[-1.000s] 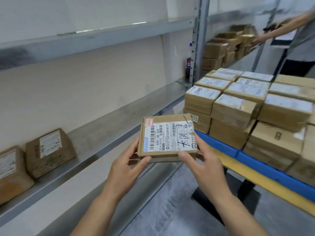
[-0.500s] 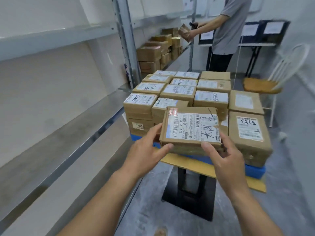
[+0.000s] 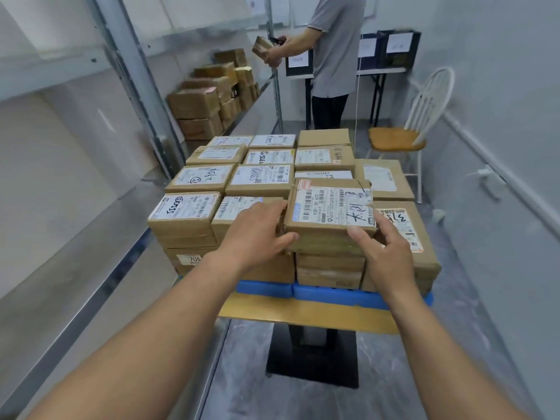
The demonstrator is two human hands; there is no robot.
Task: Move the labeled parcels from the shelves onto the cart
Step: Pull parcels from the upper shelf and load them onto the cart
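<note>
A metal shelving unit [image 3: 91, 183] runs down the left side, its near shelves bare, with a stack of brown boxes [image 3: 209, 95] on the far section. In the middle stands the cart [image 3: 306, 310], one yellow-edged deck topped by blue pads [image 3: 263, 287], loaded with labeled parcels [image 3: 260, 177]. Their tops form three columns on the left and centre, about four rows deep, with two wider parcels along the right edge; at least two layers show at the near face. At the far end one person in a grey shirt [image 3: 333, 47] stands by the shelving holding a small box, next to one dark table [image 3: 381, 71]. One white chair with a wooden seat [image 3: 397, 137] sits at the far right.

The held parcel [image 3: 330, 210], one flat brown box with a white label and handwritten marks, rests on top of the near stack in the third column, slightly proud of its neighbours. The left hand [image 3: 257, 231] grips its left side, thumb on the near face. The right hand [image 3: 385, 247] grips its near right corner, fingers curled round the side.
</note>
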